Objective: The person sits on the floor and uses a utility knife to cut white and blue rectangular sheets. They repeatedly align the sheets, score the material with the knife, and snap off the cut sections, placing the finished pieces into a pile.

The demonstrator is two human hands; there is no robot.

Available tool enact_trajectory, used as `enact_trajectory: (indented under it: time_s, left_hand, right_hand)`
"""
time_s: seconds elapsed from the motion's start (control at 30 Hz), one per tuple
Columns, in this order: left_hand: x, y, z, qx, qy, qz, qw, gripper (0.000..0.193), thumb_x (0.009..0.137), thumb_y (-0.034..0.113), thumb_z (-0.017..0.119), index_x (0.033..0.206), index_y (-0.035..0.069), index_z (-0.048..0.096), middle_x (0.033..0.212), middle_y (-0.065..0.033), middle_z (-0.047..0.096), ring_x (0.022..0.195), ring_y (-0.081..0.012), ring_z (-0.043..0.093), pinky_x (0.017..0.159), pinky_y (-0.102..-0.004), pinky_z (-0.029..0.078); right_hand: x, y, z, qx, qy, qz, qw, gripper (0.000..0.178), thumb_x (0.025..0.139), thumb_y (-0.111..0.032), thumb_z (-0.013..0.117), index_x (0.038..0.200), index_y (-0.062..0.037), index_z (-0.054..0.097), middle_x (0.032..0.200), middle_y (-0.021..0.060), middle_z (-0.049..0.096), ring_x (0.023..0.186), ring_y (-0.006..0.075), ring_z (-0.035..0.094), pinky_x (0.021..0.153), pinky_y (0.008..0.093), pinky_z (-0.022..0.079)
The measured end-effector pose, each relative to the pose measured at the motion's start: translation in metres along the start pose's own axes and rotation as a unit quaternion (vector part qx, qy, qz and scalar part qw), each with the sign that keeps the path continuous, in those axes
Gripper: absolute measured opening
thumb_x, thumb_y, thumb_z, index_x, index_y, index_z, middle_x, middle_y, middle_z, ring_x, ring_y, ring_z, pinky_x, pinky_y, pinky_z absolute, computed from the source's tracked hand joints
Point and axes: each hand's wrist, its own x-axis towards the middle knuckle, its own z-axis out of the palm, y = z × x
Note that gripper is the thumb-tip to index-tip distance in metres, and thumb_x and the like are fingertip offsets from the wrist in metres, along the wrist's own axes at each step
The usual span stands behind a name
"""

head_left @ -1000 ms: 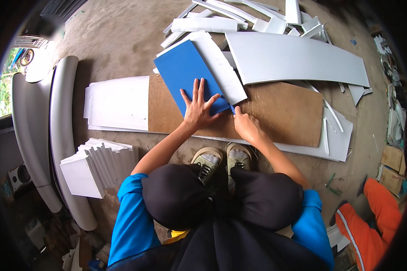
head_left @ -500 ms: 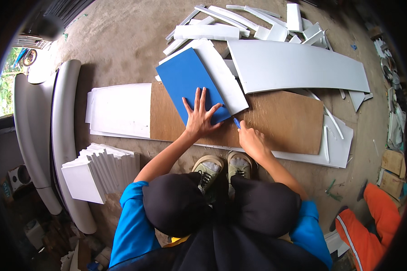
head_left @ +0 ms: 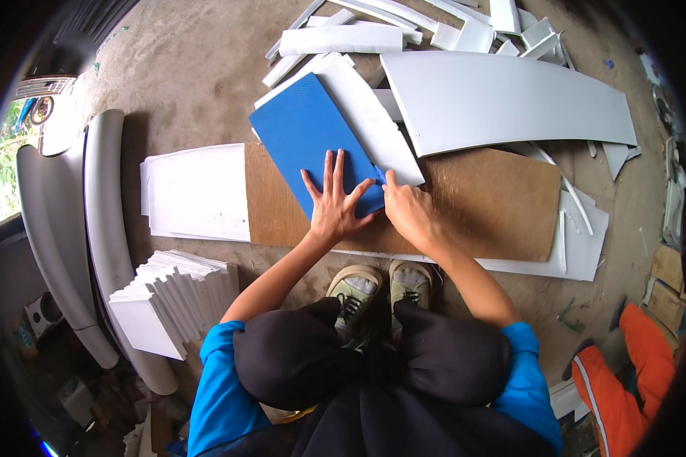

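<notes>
My left hand (head_left: 334,204) lies with fingers spread on the lower end of a blue rectangular board (head_left: 305,126), pressing it down. Beneath the blue board is a white sheet (head_left: 373,126), which sticks out along its right side. My right hand (head_left: 409,209) is closed around a small blue cutter (head_left: 380,175), its tip at the blue board's right edge, over the white sheet. The blade itself is too small to make out. Under both sheets lies a brown wooden board (head_left: 488,202).
A large white curved sheet (head_left: 511,107) lies at the upper right, with white offcuts (head_left: 343,38) behind it. Cut white panels (head_left: 179,297) stand stacked at the left, beside tall white rolls (head_left: 107,198). Another person's orange trouser legs (head_left: 610,381) show at lower right.
My right hand has moved the cutter up and left, from the blue board's lower corner along its right edge. My left hand stays pressed on the board. The whole view has shifted slightly.
</notes>
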Motion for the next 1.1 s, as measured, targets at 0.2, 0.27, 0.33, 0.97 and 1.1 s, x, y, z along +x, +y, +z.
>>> enact_trajectory:
  time_s: [0.2,0.27,0.33,0.97,1.1]
  left_hand:
    - [0.000,0.001,-0.002,0.000,-0.011,-0.003,1.000,0.063,0.059,0.043,0.071,0.116,0.030,0.048,0.142,-0.0236,0.010,0.133,-0.0392,0.005,0.090,-0.0722,0.003]
    - [0.000,-0.001,-0.002,0.000,-0.012,-0.004,1.000,0.063,0.059,0.043,0.070,0.117,0.030,0.047,0.142,-0.0236,0.009,0.133,-0.0393,0.005,0.090,-0.0723,0.004]
    - [0.000,-0.001,0.000,0.013,-0.006,-0.002,1.000,0.062,0.060,0.048,0.068,0.116,0.032,0.049,0.143,-0.0235,0.009,0.133,-0.0389,0.005,0.090,-0.0729,0.004]
    - [-0.001,-0.003,0.002,0.019,0.022,0.010,1.000,0.061,0.062,0.052,0.066,0.117,0.032,0.048,0.142,-0.0234,0.009,0.133,-0.0386,0.005,0.089,-0.0737,0.005]
    - [-0.002,-0.001,0.001,0.019,0.008,0.006,1.000,0.059,0.065,0.053,0.064,0.117,0.031,0.047,0.142,-0.0233,0.009,0.133,-0.0396,0.006,0.090,-0.0722,0.003]
  right_hand:
    - [0.006,-0.002,0.002,-0.004,-0.019,0.009,1.000,0.015,0.082,-0.006,0.043,0.095,0.0003,0.043,0.064,0.0213,0.060,0.065,0.0342,0.063,0.054,0.0419,0.051]
    - [0.004,-0.001,0.004,-0.001,-0.026,0.013,1.000,0.015,0.082,-0.006,0.043,0.096,0.0003,0.042,0.065,0.0220,0.061,0.066,0.0346,0.063,0.055,0.0426,0.051]
    - [-0.005,0.002,0.006,-0.005,-0.036,0.025,0.999,0.016,0.082,-0.006,0.042,0.097,0.0004,0.042,0.065,0.0225,0.060,0.067,0.0351,0.063,0.056,0.0432,0.051]
    - [-0.068,0.018,0.019,-0.054,-0.055,0.041,0.996,0.018,0.088,-0.012,0.040,0.100,0.0006,0.040,0.065,0.0219,0.060,0.065,0.0369,0.062,0.059,0.0460,0.050]
    - [-0.063,0.011,-0.012,-0.065,-0.047,0.044,0.996,0.019,0.090,-0.017,0.039,0.100,-0.0005,0.041,0.062,0.0212,0.059,0.063,0.0367,0.062,0.054,0.0449,0.049]
